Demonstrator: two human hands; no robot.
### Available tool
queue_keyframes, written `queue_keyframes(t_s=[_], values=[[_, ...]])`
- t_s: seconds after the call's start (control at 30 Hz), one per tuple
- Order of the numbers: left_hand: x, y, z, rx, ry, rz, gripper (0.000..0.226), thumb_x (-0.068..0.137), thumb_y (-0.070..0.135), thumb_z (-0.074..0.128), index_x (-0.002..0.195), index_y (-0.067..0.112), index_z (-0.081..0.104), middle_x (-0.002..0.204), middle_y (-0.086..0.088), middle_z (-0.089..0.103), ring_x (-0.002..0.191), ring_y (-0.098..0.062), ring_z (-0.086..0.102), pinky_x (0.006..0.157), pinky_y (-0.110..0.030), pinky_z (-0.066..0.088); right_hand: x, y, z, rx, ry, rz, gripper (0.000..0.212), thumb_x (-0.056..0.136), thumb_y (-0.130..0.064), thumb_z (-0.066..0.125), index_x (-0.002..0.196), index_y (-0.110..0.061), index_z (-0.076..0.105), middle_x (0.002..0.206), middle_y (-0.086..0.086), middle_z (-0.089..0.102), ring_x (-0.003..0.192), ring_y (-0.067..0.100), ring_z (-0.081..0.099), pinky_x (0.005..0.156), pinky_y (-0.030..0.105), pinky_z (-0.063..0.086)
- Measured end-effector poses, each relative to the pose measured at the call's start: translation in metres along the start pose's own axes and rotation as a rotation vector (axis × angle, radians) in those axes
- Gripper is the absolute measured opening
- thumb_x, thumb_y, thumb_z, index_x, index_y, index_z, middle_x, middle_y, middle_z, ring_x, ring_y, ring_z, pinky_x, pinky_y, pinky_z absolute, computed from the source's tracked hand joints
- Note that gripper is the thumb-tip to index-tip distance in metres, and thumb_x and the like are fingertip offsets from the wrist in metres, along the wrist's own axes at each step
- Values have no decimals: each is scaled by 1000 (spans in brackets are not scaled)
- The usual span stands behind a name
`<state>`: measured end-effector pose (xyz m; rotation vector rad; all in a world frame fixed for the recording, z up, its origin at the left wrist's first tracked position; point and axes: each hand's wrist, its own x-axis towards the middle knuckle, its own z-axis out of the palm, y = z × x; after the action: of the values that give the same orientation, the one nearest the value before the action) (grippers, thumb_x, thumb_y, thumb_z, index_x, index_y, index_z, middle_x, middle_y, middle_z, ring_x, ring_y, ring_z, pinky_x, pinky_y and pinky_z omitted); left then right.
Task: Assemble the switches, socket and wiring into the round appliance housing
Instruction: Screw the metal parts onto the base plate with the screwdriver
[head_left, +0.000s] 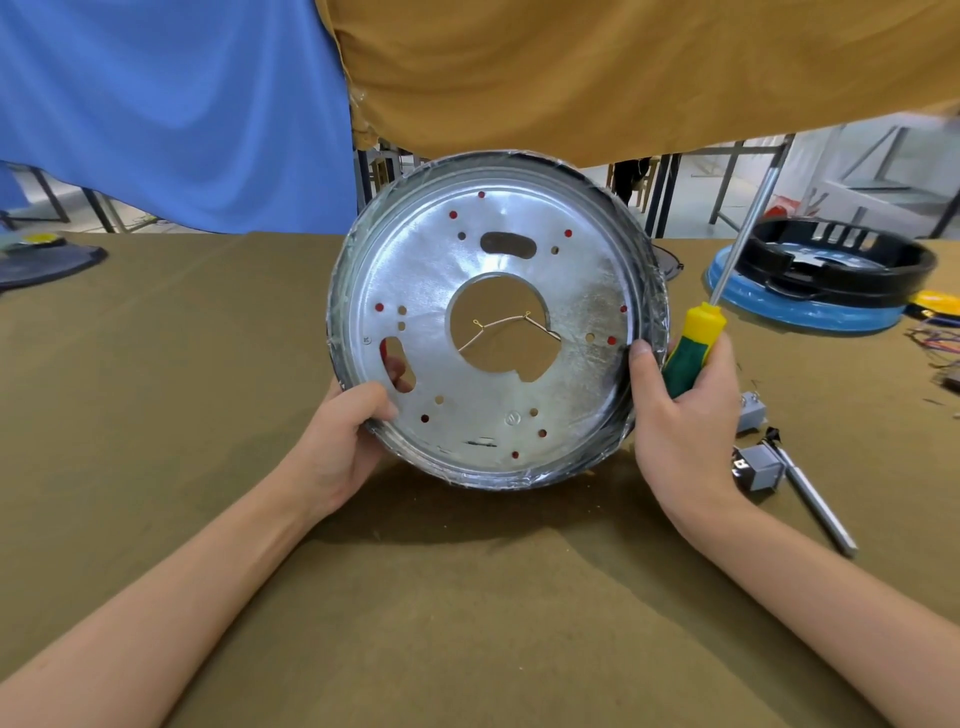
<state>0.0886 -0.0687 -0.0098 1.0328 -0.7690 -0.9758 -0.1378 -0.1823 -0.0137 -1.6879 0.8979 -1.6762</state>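
Two bare forearms reach in from the near edge over the olive-brown table cloth (208, 364); between them the round appliance housing (496, 322) stands tipped up on its rim, its galvanised base plate facing the person, probably so that the mounting holes and slots can be read before anything is fitted; the left hand (343, 441) grips the lower left rim, thumb pressed on the plate's face, a fingertip showing through the oblong slot from behind; the right hand (685, 410) steadies the right rim with its thumb while the curled fingers hold a screwdriver (693, 348) by its green and yellow handle, shaft pointing up and away, seemingly kept ready rather than put down; through the large central hole a thin wire (506, 325) with small yellow ends crosses the inside, so some wiring appears to be in already; two grey switches (756, 441) lie on the cloth just right of that hand, beside a second metal tool (815, 499), not yet mounted; further right a black ring part (836, 260) rests on a blue-wrapped housing (800, 306).
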Motion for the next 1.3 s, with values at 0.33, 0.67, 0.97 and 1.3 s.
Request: queue_keyframes(t_s=[0.33,0.67,0.97,1.3], values=[[3,14,-3,-62,95,-69,23,68,11,52,80,15,71,90,-5,69,79,-24,71,67,-39,59,2,-6,1,32,-141,173,27,93,-40,64,92,-18,49,70,-14,49,61,0,45,56,18,44],[8,46,-42,78,214,-367,37,61,23,55,95,21,69,80,-4,70,72,-24,60,70,-38,54,20,-12,-15,71,-340,544,17,95,-24,62,98,-8,62,80,4,68,63,11,63,51,27,54],[7,56,-53,-115,345,-315,50,61,24,51,109,20,66,101,-6,72,88,-21,58,93,-39,47,29,-21,-16,-306,-563,468,19,79,-9,72,87,-6,56,65,9,64,56,24,64,64,43,56],[11,53,-56,-348,366,-178,42,60,17,49,99,14,65,101,-7,75,75,-24,73,76,-46,59,13,-18,75,-52,-539,671,35,76,-1,76,81,-13,44,105,25,71,66,23,61,68,38,50]])
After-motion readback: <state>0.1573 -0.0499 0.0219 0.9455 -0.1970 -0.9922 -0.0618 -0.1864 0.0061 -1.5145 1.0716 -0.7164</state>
